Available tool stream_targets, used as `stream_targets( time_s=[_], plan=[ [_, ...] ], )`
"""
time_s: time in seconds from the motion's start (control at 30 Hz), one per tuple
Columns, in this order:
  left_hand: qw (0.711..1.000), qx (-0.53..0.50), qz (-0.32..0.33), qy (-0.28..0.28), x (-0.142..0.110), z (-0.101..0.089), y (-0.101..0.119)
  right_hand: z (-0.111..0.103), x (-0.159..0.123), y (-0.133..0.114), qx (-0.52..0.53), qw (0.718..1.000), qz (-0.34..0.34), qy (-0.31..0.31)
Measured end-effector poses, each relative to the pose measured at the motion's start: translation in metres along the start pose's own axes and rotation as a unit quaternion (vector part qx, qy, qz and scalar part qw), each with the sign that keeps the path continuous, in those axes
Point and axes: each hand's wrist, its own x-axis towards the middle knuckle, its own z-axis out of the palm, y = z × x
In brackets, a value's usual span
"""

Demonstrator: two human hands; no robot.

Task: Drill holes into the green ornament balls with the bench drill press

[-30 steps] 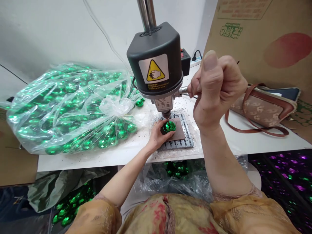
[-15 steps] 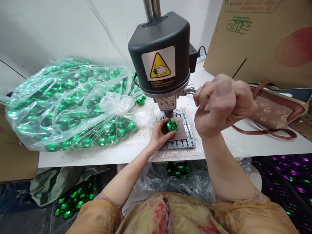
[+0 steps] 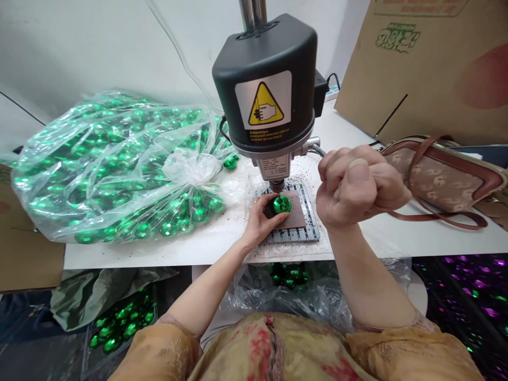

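Note:
My left hand [image 3: 262,218] pinches a shiny green faceted ball [image 3: 282,204] between thumb and fingers. A dark hole shows in the ball's top. It rests on a brown pad [image 3: 296,217] over the slotted metal base [image 3: 313,230] of a small drill press [image 3: 266,95]. The press's chuck [image 3: 277,185] hangs just above and behind the ball; whether a bit touches it I cannot tell. To the right of the press, my right hand [image 3: 357,188] is closed in a fist round the end of its feed lever [image 3: 317,149], whose grip the fingers hide.
A knotted clear bag [image 3: 119,164] of green balls fills the table's left side, with a loose green ball [image 3: 230,162] beside it. On the right lie a brown handbag [image 3: 448,174] and a large cardboard box [image 3: 420,79]. Dark shavings dot the white tabletop [image 3: 159,256].
My right hand has come down a little with the lever. The left hand and the ball keep their place on the pad. The view has shifted slightly.

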Motion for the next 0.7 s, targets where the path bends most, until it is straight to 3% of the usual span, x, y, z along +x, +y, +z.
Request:
stream_targets(
  time_s=[0.23,0.4,0.5,0.6,0.7],
  plan=[
    [1.000,0.012,0.014,0.016,0.001,0.001,-0.003,-0.007,-0.009,0.004,0.018,0.998,-0.055,-0.021],
    [0.999,0.022,0.025,0.032,0.000,0.005,-0.003,0.011,0.014,-0.005,-0.036,0.998,0.038,0.028],
    [0.993,0.062,0.039,0.090,-0.009,0.007,0.007,0.024,0.037,-0.011,-0.035,0.994,0.107,0.013],
    [0.977,0.129,0.132,0.106,-0.037,0.009,0.021,0.028,0.048,-0.015,-0.045,0.989,0.142,-0.013],
    [0.929,0.191,0.318,-0.008,-0.077,0.015,0.031,0.026,0.048,-0.016,-0.055,0.988,0.145,-0.014]
  ],
)
